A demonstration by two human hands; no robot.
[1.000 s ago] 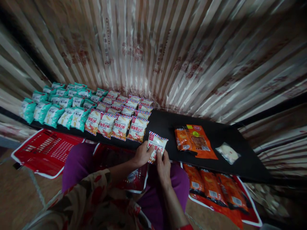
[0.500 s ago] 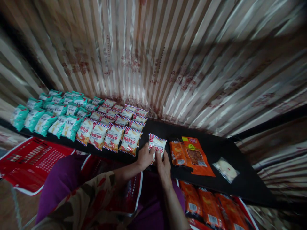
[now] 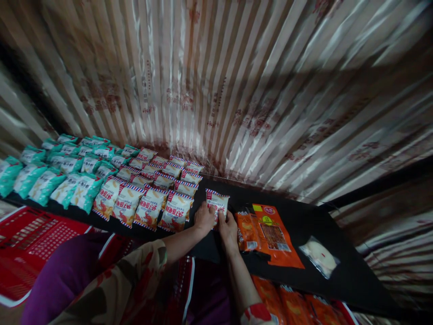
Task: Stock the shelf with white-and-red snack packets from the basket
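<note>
A small white snack bag with a red-and-blue striped edge stands upright on the black shelf. My left hand grips its left side, and my right hand holds its lower right, thumb on the front. Between them my fingers hide the bag's lower part. Just left of my left hand are rows of matching snack bags. Close on the right of my right hand lies an orange packet, partly beside a larger flat orange packet.
Teal-and-white snack bags fill the shelf's left end. A clear packet with a round white piece lies at the right. Red baskets stand below, one holding orange packets. Striped foil sheeting hangs behind.
The view has shifted, so the shelf goods appear lower and farther left. Both hands stay on the same snack bag, which keeps its place right of the rows.
</note>
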